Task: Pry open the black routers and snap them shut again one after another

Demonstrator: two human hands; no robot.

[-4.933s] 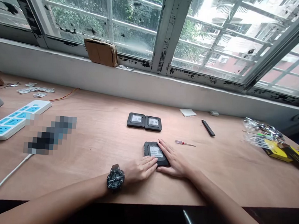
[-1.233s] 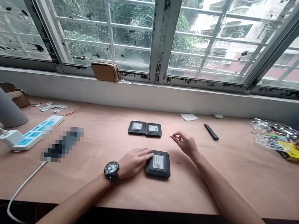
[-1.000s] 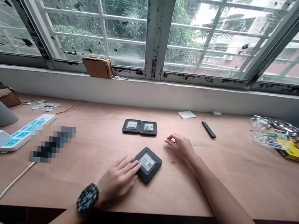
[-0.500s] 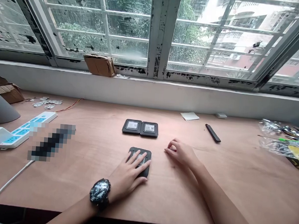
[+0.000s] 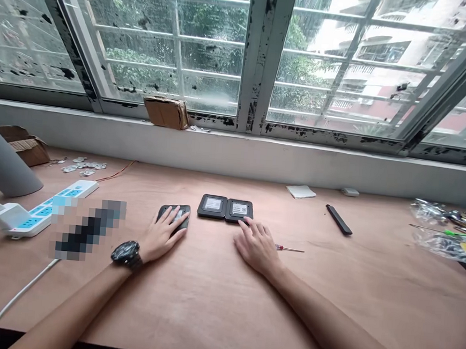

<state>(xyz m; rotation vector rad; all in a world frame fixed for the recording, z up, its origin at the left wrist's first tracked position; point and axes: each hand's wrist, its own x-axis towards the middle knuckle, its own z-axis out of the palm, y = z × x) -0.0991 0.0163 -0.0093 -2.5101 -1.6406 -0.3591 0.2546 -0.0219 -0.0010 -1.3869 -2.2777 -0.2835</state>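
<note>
My left hand point(image 5: 165, 236) lies with spread fingers on a flat, black, square case point(image 5: 186, 219) with rounded corners, covering most of it. Two similar black cases sit side by side, the left one point(image 5: 212, 207) and the right one point(image 5: 239, 210), each with a white label facing up. My right hand point(image 5: 258, 246) is open, its fingers stretched toward the near edge of the right case; the fingertips reach that edge, though I cannot tell how firmly they touch. A small screwdriver point(image 5: 290, 249) with a reddish handle lies just right of this hand, its handle end partly hidden.
At left are a white power strip point(image 5: 76, 189) with a plug, a blurred dark item point(image 5: 91, 230), a grey cylinder point(image 5: 10, 162) and small white parts point(image 5: 86, 166). To the right lie a black bar point(image 5: 339, 220), a white pad point(image 5: 301, 191) and plastic bags point(image 5: 434, 233).
My left hand has slid its case left and away from me. The right hand has let go of the screwdriver and moved left to the right case. The view has shifted slightly.
</note>
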